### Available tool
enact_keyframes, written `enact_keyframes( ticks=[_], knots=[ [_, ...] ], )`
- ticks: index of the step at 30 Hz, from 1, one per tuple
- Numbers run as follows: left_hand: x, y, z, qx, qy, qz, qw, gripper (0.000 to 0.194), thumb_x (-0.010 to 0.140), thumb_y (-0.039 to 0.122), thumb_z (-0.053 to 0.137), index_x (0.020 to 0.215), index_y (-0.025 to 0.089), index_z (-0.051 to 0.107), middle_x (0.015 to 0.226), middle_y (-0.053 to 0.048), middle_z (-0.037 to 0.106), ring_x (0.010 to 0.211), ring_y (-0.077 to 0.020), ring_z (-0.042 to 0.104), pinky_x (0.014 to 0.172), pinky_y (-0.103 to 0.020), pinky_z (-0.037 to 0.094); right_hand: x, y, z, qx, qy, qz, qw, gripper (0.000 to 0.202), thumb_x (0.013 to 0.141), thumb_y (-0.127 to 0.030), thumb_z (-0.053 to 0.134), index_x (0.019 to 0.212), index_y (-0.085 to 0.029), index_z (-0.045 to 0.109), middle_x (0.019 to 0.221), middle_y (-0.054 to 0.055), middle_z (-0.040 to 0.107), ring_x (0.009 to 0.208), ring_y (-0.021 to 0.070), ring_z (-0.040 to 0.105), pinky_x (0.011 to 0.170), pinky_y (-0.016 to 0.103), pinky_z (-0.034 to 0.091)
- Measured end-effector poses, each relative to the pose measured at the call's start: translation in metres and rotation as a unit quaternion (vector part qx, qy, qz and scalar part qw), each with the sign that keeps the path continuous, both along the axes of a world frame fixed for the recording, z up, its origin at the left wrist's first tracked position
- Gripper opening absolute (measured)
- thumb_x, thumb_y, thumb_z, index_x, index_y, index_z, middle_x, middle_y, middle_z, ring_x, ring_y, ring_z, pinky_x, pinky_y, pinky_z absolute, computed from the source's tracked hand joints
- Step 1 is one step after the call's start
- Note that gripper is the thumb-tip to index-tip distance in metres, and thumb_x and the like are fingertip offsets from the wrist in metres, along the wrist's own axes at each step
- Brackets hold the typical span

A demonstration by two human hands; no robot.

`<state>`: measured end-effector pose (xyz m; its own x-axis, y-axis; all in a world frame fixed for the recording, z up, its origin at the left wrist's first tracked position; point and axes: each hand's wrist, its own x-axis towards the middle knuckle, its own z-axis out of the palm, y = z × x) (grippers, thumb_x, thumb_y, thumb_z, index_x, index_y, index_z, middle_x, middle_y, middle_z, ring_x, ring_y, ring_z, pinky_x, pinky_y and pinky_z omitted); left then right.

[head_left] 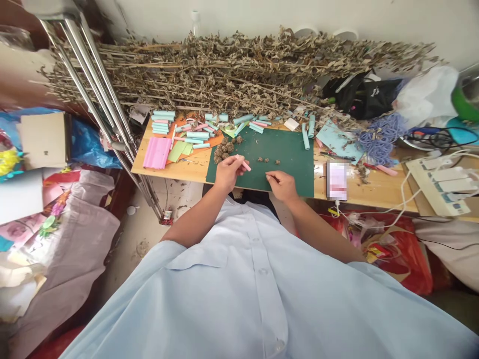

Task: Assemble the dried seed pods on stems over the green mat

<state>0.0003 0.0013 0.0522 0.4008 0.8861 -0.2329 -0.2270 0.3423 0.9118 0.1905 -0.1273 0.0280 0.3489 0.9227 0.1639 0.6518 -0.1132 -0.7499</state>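
Observation:
My left hand (229,172) pinches a small pink paper roll (244,164) over the green mat (292,144). My right hand (280,184) rests at the mat's front edge, its fingers closed together; whether something tiny is between them is too small to tell. A pile of crumbled dried plant matter (223,149) lies just beyond my left hand. A few small clumps (266,160) sit on the mat between and beyond my hands. Blue paper rolls (198,134) and a stack of pink paper (157,152) lie on the table to the left.
Long dried plant stems (224,75) span the back. Metal crutches (101,85) lean at the left. Right of the mat are a phone (337,180), blue paper (340,142), purple cord (381,137) and a white power strip (439,184) with cables.

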Motion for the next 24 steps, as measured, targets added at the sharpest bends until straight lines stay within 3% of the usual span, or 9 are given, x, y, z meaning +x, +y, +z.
enact_keyframes(
  ticks=[3, 7, 13, 17, 20, 22, 24],
  knots=[
    [-0.001, 0.008, 0.011, -0.092, -0.061, 0.004, 0.994, 0.043, 0.088, 0.058, 0.080, 0.092, 0.016, 0.069, 0.091, -0.007, 0.078, 0.067, -0.0101, 0.069, 0.057, -0.021, 0.053, -0.002, -0.002, 0.002, 0.018, -0.004, 0.011, 1.000, 0.031, 0.097, -0.039, 0.054, 0.099, -0.021, 0.080, 0.101, 0.011, 0.082, 0.093, 0.0248, 0.075, 0.091, 0.041, 0.059],
    [-0.004, 0.010, 0.018, -0.124, -0.086, -0.001, 0.989, 0.040, 0.094, 0.057, 0.075, 0.093, 0.018, 0.068, 0.092, -0.007, 0.078, 0.068, -0.0096, 0.069, 0.056, -0.020, 0.053, -0.003, -0.003, 0.002, 0.029, -0.004, 0.013, 0.999, 0.032, 0.098, -0.041, 0.054, 0.098, -0.021, 0.080, 0.098, 0.011, 0.082, 0.088, 0.0248, 0.074, 0.087, 0.041, 0.059],
    [-0.005, 0.009, 0.020, -0.082, -0.045, -0.011, 0.996, 0.044, 0.098, 0.062, 0.067, 0.091, 0.019, 0.066, 0.091, -0.006, 0.077, 0.071, -0.0112, 0.071, 0.055, -0.021, 0.053, -0.004, -0.004, 0.002, 0.026, -0.002, 0.007, 1.000, 0.032, 0.097, -0.042, 0.054, 0.099, -0.022, 0.080, 0.096, 0.010, 0.080, 0.082, 0.0242, 0.072, 0.084, 0.041, 0.059],
    [-0.010, 0.011, 0.020, -0.074, -0.036, 0.023, 0.996, 0.042, 0.093, 0.060, 0.074, 0.094, 0.018, 0.068, 0.092, -0.007, 0.079, 0.071, -0.0110, 0.072, 0.056, -0.019, 0.054, -0.005, -0.004, 0.002, 0.024, -0.004, 0.006, 1.000, 0.033, 0.099, -0.041, 0.053, 0.099, -0.023, 0.080, 0.097, 0.010, 0.081, 0.086, 0.0243, 0.073, 0.086, 0.041, 0.060],
    [-0.019, 0.009, 0.016, -0.015, -0.014, 0.039, 0.999, 0.041, 0.087, 0.056, 0.082, 0.093, 0.017, 0.069, 0.090, -0.006, 0.079, 0.070, -0.0114, 0.073, 0.059, -0.020, 0.056, -0.005, -0.006, 0.004, 0.025, -0.020, 0.019, 0.999, 0.035, 0.101, -0.041, 0.051, 0.103, -0.022, 0.081, 0.101, 0.011, 0.081, 0.092, 0.0247, 0.074, 0.090, 0.042, 0.060],
    [-0.028, 0.005, 0.012, 0.020, 0.001, 0.049, 0.999, 0.041, 0.084, 0.055, 0.085, 0.092, 0.017, 0.069, 0.087, -0.005, 0.079, 0.069, -0.0119, 0.073, 0.059, -0.020, 0.056, -0.005, -0.010, 0.007, 0.031, -0.047, 0.059, 0.997, 0.035, 0.101, -0.041, 0.052, 0.108, -0.022, 0.081, 0.112, 0.013, 0.080, 0.103, 0.0262, 0.075, 0.097, 0.044, 0.060],
    [-0.038, -0.002, 0.009, 0.036, 0.017, 0.056, 0.998, 0.041, 0.084, 0.055, 0.084, 0.091, 0.017, 0.070, 0.085, -0.005, 0.079, 0.069, -0.0118, 0.072, 0.059, -0.020, 0.056, -0.005, -0.017, 0.010, 0.022, -0.083, 0.146, 0.985, 0.034, 0.101, -0.042, 0.057, 0.116, -0.023, 0.081, 0.127, 0.013, 0.078, 0.120, 0.0290, 0.072, 0.107, 0.049, 0.056]
  ],
)
